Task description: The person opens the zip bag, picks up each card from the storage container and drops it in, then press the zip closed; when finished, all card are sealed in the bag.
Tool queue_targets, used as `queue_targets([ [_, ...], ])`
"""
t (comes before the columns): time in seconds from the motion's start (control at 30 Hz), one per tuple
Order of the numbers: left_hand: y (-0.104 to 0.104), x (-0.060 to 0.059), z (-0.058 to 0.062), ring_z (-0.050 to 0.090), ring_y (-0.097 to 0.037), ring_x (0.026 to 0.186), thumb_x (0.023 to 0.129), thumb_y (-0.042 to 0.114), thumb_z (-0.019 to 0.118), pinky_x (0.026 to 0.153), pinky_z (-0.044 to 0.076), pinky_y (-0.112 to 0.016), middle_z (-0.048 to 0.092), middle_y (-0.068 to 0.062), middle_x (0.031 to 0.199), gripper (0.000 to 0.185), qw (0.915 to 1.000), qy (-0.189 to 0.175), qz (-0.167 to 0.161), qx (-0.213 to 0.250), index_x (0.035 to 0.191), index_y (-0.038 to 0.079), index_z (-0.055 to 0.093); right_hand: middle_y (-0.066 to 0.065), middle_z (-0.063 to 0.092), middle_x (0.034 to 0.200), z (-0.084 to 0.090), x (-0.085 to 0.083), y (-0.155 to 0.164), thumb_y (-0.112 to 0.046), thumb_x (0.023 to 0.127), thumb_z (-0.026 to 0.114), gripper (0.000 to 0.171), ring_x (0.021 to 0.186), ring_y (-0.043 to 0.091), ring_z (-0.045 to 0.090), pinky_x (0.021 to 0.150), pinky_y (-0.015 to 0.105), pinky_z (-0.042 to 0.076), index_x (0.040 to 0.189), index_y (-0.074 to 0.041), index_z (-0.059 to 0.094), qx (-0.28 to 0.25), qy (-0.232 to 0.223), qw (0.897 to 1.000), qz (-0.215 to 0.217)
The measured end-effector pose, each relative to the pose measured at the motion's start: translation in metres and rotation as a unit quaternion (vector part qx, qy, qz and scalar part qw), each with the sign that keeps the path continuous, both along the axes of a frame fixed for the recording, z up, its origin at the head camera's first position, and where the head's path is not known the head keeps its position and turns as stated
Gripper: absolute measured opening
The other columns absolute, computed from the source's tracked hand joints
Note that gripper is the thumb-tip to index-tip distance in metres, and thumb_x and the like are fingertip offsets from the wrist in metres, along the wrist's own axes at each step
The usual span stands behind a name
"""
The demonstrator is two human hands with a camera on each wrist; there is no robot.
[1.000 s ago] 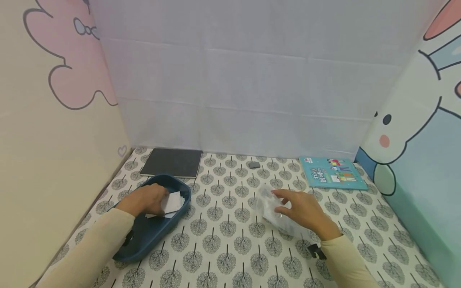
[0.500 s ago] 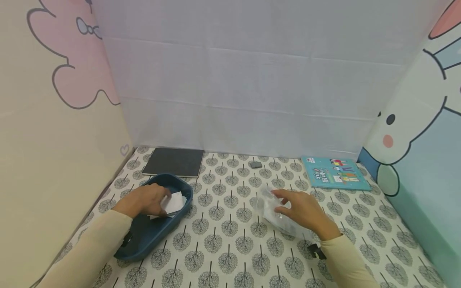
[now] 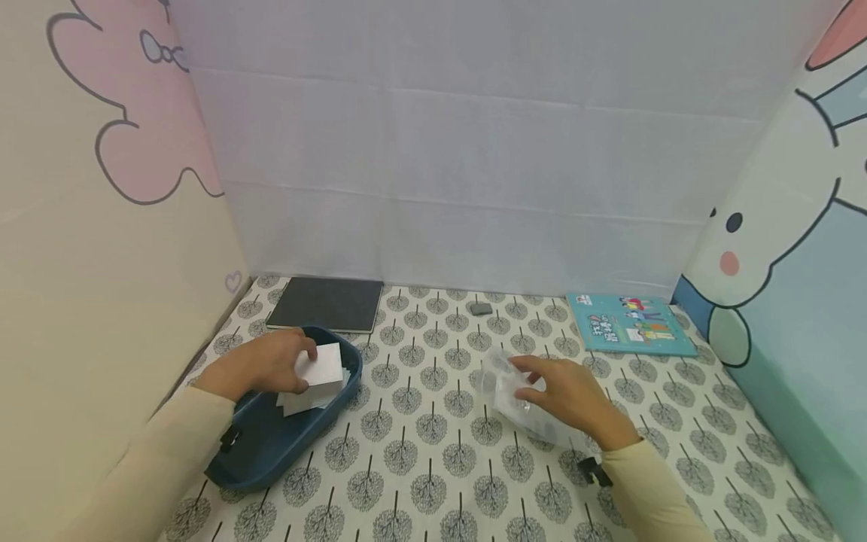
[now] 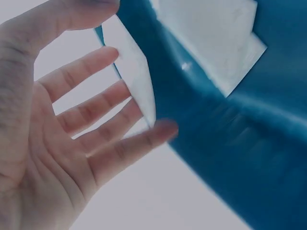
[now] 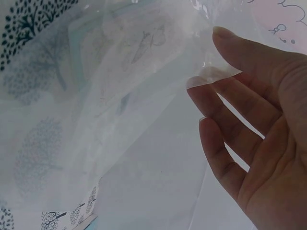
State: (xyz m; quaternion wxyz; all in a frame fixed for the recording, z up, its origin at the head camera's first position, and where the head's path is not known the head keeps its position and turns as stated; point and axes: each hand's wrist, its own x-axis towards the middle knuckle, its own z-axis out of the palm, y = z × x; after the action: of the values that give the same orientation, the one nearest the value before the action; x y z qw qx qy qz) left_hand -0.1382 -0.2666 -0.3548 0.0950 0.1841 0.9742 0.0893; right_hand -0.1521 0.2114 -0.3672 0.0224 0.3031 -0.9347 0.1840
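Note:
In the head view my left hand (image 3: 271, 365) pinches a white card or thin stack of cards (image 3: 321, 366) above a dark blue oval tub (image 3: 257, 459). The left wrist view shows the held card (image 4: 132, 69) edge-on between thumb and fingertips. Beneath it, more loose white cards (image 4: 216, 38) lie overlapping in the tub. Over on the right, my right hand (image 3: 569, 399) holds the rim of a clear plastic bag (image 3: 504, 391). In the right wrist view the bag (image 5: 120, 134) spreads below bent fingers; a pale teal-edged card (image 5: 129, 52) shows through it.
A black flat notebook (image 3: 327, 303) lies behind the tub. Toward the back are a small grey block (image 3: 481, 309) and a teal picture book (image 3: 630, 324). The tree-print tablecloth (image 3: 413, 467) meets walls on the left, back and right.
My left hand has lifted the white card up from the tub, slightly up and left, uncovering the cards beneath. My right hand and the bag have hardly moved.

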Motion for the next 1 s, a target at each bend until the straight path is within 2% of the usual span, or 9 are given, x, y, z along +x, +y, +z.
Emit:
queue_targets([
  [0.1, 0.001, 0.001, 0.01, 0.057, -0.024, 0.087, 0.075, 0.026, 0.084, 0.073, 0.051, -0.041, 0.06, -0.01, 0.112, 0.035, 0.9999, 0.016, -0.001, 0.004, 0.106, 0.012, 0.071, 0.0, 0.074, 0.098, 0.0, 0.0, -0.001, -0.032, 0.088, 0.077, 0.049, 0.079, 0.022, 0.068, 0.057, 0.028, 0.047, 0.133, -0.016, 0.065, 0.005, -0.001, 1.0, 0.002],
  [0.2, 0.008, 0.002, 0.018, 0.062, -0.03, 0.098, 0.078, 0.028, 0.082, 0.081, 0.052, -0.046, 0.062, -0.011, 0.117, 0.032, 0.9989, 0.039, -0.021, 0.017, 0.106, 0.012, 0.074, 0.0, 0.074, 0.099, 0.001, -0.001, -0.002, -0.032, 0.088, 0.077, 0.049, 0.08, 0.021, 0.068, 0.057, 0.028, 0.047, 0.133, -0.016, 0.065, 0.006, -0.001, 1.0, 0.002],
  [0.33, 0.028, -0.001, 0.025, 0.063, -0.034, 0.107, 0.08, 0.028, 0.079, 0.09, 0.051, -0.048, 0.065, -0.01, 0.119, 0.03, 0.9956, 0.061, -0.06, 0.038, 0.105, 0.012, 0.075, 0.0, 0.074, 0.098, 0.001, -0.002, -0.004, -0.032, 0.088, 0.078, 0.049, 0.079, 0.02, 0.068, 0.057, 0.029, 0.047, 0.133, -0.016, 0.066, 0.007, -0.001, 1.0, 0.0],
  [0.43, 0.047, -0.003, 0.028, 0.063, -0.034, 0.109, 0.08, 0.028, 0.079, 0.091, 0.051, -0.047, 0.065, -0.011, 0.121, 0.031, 0.9941, 0.059, -0.079, 0.046, 0.106, 0.011, 0.075, 0.0, 0.074, 0.096, 0.0, -0.002, -0.005, -0.032, 0.088, 0.078, 0.049, 0.076, 0.019, 0.067, 0.055, 0.028, 0.045, 0.133, -0.017, 0.066, 0.008, -0.003, 1.0, -0.002],
  [0.63, 0.084, -0.008, 0.029, 0.061, -0.033, 0.116, 0.084, 0.028, 0.078, 0.093, 0.051, -0.045, 0.062, -0.009, 0.128, 0.029, 0.9933, 0.038, -0.101, 0.04, 0.108, 0.013, 0.075, 0.0, 0.073, 0.099, -0.003, -0.003, -0.005, -0.03, 0.087, 0.079, 0.051, 0.078, 0.018, 0.067, 0.054, 0.027, 0.044, 0.134, -0.016, 0.065, 0.009, -0.004, 1.0, -0.003],
  [0.8, 0.11, -0.012, 0.027, 0.062, -0.029, 0.114, 0.084, 0.031, 0.078, 0.093, 0.051, -0.043, 0.064, -0.006, 0.127, 0.024, 0.9895, 0.051, -0.132, 0.03, 0.102, 0.016, 0.075, -0.001, 0.073, 0.103, -0.003, -0.005, -0.008, -0.03, 0.087, 0.079, 0.052, 0.084, 0.02, 0.069, 0.059, 0.03, 0.049, 0.134, -0.015, 0.065, 0.007, 0.003, 1.0, 0.005],
  [1.0, 0.148, -0.018, 0.022, 0.063, -0.025, 0.112, 0.083, 0.034, 0.077, 0.096, 0.051, -0.039, 0.066, -0.004, 0.125, 0.028, 0.9798, 0.063, -0.187, 0.032, 0.104, 0.015, 0.076, -0.002, 0.073, 0.101, -0.004, -0.002, -0.011, -0.03, 0.087, 0.08, 0.05, 0.082, 0.02, 0.068, 0.057, 0.029, 0.048, 0.133, -0.018, 0.066, 0.006, -0.002, 1.0, 0.0],
])
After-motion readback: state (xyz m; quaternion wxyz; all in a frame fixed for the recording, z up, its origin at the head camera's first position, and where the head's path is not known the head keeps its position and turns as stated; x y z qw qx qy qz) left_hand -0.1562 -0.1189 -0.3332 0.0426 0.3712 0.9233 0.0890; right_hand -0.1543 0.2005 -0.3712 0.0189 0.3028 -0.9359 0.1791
